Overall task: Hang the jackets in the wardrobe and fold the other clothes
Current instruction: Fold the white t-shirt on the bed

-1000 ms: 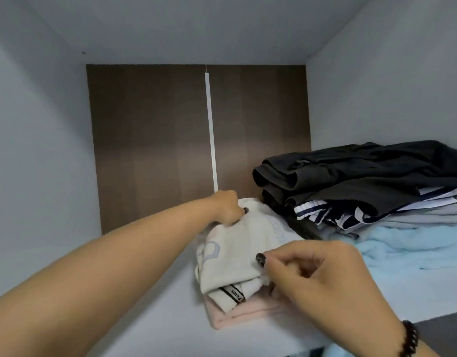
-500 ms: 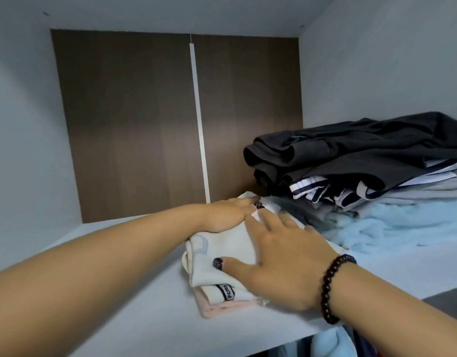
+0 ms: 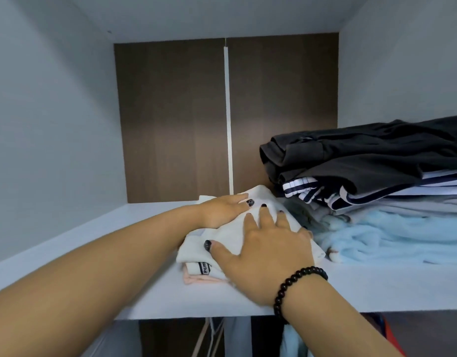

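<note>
While both hands press flat on it, the white garment [image 3: 230, 234] lies folded on the shelf [image 3: 376, 287] of the wardrobe, on top of a pink garment [image 3: 199, 279]. The right hand [image 3: 267, 249] lies on its near part with the fingers spread and straight, holding nothing. The left hand [image 3: 223, 210] rests on its far edge, the fingers also straight and flat. A black bracelet [image 3: 296, 284] is on the right wrist. Just to the right of the white garment stands a stack [image 3: 363, 176] of folded clothes, dark ones on top and a light blue one [image 3: 389, 235] at the bottom. Behind is a brown back panel [image 3: 170, 124].
</note>
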Demonstrator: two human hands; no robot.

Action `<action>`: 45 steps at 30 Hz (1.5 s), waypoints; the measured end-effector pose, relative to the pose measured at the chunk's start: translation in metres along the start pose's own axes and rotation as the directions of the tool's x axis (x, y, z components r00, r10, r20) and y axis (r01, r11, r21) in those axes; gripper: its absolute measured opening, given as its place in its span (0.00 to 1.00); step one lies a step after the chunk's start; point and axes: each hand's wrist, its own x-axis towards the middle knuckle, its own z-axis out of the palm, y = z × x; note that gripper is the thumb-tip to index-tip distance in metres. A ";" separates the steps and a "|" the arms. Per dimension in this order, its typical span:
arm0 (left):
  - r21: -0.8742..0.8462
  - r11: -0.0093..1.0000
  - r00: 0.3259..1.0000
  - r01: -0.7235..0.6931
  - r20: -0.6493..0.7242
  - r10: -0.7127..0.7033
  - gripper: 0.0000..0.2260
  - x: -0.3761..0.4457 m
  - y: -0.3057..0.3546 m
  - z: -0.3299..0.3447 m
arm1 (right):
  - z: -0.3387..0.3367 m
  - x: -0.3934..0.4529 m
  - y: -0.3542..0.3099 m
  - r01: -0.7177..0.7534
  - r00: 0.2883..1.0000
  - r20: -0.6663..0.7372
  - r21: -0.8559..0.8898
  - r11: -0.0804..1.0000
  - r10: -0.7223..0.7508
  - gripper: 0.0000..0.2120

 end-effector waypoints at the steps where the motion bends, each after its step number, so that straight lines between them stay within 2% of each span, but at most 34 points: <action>1: -0.017 0.999 0.999 0.036 -0.006 -0.036 0.23 -0.013 0.007 -0.003 | 0.000 -0.002 0.001 0.005 1.000 0.001 -0.003 1.000 -0.005 0.47; 4: 0.042 0.995 0.996 0.086 -0.003 -0.086 0.25 -0.047 0.014 -0.009 | -0.002 -0.013 0.003 0.031 1.000 0.002 -0.019 0.999 -0.031 0.41; 8: 0.264 0.956 0.992 0.130 -0.040 -0.123 0.16 -0.107 0.019 -0.020 | -0.008 -0.038 0.007 0.086 0.996 -0.003 -0.029 0.996 -0.086 0.36; 14: 0.447 0.873 0.980 0.196 -0.117 -0.160 0.26 -0.202 0.018 -0.044 | -0.036 -0.077 0.011 0.098 0.993 0.067 -0.036 0.995 -0.096 0.34; 20: 0.455 0.833 0.945 0.313 -0.236 -0.226 0.29 -0.332 0.025 -0.074 | -0.053 -0.141 -0.036 0.128 0.983 0.110 0.166 0.978 -0.147 0.28; 23: 0.563 0.736 0.921 0.377 -0.312 -0.234 0.26 -0.398 0.036 -0.091 | -0.058 -0.183 -0.083 0.231 0.963 0.086 0.222 0.947 -0.255 0.21; 27: 0.709 0.562 0.902 0.426 -0.384 -0.199 0.25 -0.472 0.049 -0.116 | -0.063 -0.238 -0.156 0.431 0.893 0.001 0.278 0.858 -0.449 0.27; 31: 0.810 0.362 0.885 0.460 -0.451 -0.115 0.29 -0.537 0.053 -0.139 | -0.071 -0.290 -0.228 0.659 0.749 -0.196 0.317 0.682 -0.633 0.24; 34: 0.862 0.166 0.874 0.479 -0.486 0.000 0.29 -0.577 0.058 -0.154 | -0.076 -0.326 -0.273 0.778 0.622 -0.346 0.171 0.604 -0.703 0.31; 36: 0.873 0.080 0.868 0.482 -0.488 0.090 0.29 -0.598 0.065 -0.161 | -0.083 -0.344 -0.293 0.847 0.488 -0.491 0.067 0.527 -0.722 0.34; 37: 0.872 0.059 0.862 0.485 -0.489 0.133 0.28 -0.608 0.070 -0.164 | -0.084 -0.351 -0.302 0.887 0.390 -0.559 0.016 0.461 -0.731 0.34; 39: 0.859 0.044 0.840 0.510 -0.508 0.189 0.28 -0.625 0.080 -0.171 | -0.088 -0.359 -0.318 0.935 0.199 -0.627 -0.108 0.337 -0.753 0.32; 41: 0.825 0.070 0.802 0.561 -0.563 0.199 0.29 -0.641 0.087 -0.177 | -0.092 -0.362 -0.330 0.935 0.023 -0.646 -0.255 0.245 -0.763 0.27; 43: 0.774 0.119 0.752 0.622 -0.632 0.185 0.31 -0.654 0.090 -0.180 | -0.092 -0.360 -0.340 0.915 -0.080 -0.614 -0.358 0.186 -0.785 0.24; 45: 0.719 0.184 0.699 0.671 -0.695 0.168 0.32 -0.663 0.090 -0.181 | -0.090 -0.355 -0.343 0.895 -0.115 -0.571 -0.415 0.165 -0.813 0.23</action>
